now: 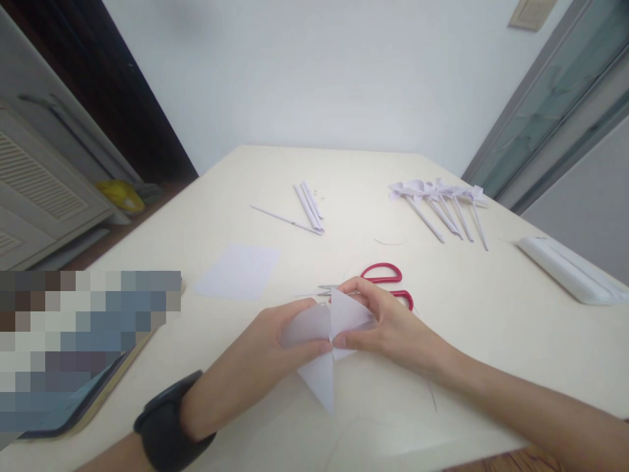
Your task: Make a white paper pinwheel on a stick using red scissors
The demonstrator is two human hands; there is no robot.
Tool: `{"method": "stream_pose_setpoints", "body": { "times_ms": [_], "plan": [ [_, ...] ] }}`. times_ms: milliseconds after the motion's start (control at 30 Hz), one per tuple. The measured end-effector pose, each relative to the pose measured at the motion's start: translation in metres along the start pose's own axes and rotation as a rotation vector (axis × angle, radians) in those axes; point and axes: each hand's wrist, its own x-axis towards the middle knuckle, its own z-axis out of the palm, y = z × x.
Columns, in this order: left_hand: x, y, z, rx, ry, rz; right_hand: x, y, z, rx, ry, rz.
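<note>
A white paper pinwheel (314, 322) with curled and pointed blades is held between both hands above the near part of the table. My left hand (275, 337) is closed on its left side, the thumb pressed at the middle. From the right, my right hand (383, 321) pinches the blades, its thumb also close to the middle. Behind the fingers lie scissors (382, 272) with red handles, their blades partly hidden by my right hand. A flat white paper square (238, 271) rests to the left, beyond my left hand.
Several finished paper pinwheels on sticks (437, 196) lie at the back right of the white table (354, 170). Rolled paper sticks (308, 206) lie at the back middle. A white package (570, 269) sits at the right edge, and a blurred-out device (78, 354) at the left.
</note>
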Motion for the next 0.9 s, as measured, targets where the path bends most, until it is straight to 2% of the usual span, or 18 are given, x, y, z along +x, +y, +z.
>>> {"method": "stream_pose_setpoints", "body": {
  "times_ms": [200, 467, 633, 900],
  "plan": [
    [0.002, -0.003, 0.002, -0.003, -0.019, -0.024, -0.001, -0.001, 0.000, -0.026, 0.033, -0.003],
    [0.001, 0.005, -0.001, -0.076, -0.077, -0.074, 0.000, 0.003, 0.000, -0.013, 0.000, -0.005],
    [0.001, 0.000, 0.000, -0.095, -0.052, -0.043, 0.000, 0.004, -0.002, -0.037, -0.007, -0.019],
    [-0.002, 0.010, -0.003, -0.054, -0.069, -0.068, -0.001, 0.004, 0.000, -0.027, -0.004, -0.015]
  ]
}}
